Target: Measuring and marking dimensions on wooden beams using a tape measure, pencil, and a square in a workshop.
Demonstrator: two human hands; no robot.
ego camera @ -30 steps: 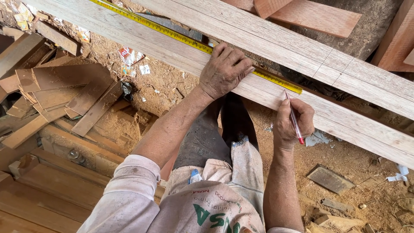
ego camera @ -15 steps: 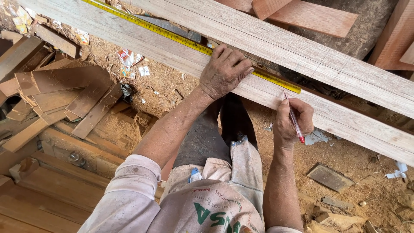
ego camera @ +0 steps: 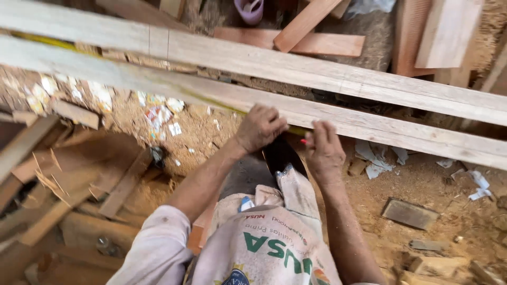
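2 long pale planks cross the frame from upper left to right. The near plank point(ego camera: 369, 124) has its lower edge just above both hands; the far plank point(ego camera: 317, 68) lies beside it, with a narrow dark gap between the 2 toward the right. Below the near plank's edge the room opens onto a sawdust floor point(ego camera: 422, 184), strewn with paper bits and small offcuts. The lower left is crowded with stacked wood scraps point(ego camera: 63, 179).

The left hand point(ego camera: 260, 128) sits at centre frame, knuckles up, fingers curled and pressed onto a yellow tape measure point(ego camera: 293, 130) against the near plank's lower edge; the forearm runs down toward lower left. The right hand point(ego camera: 323, 149) is just beside it, fingers closed around a red pencil point(ego camera: 303, 141) whose tip barely shows at the thumb side. Its forearm drops almost straight to the bottom edge.
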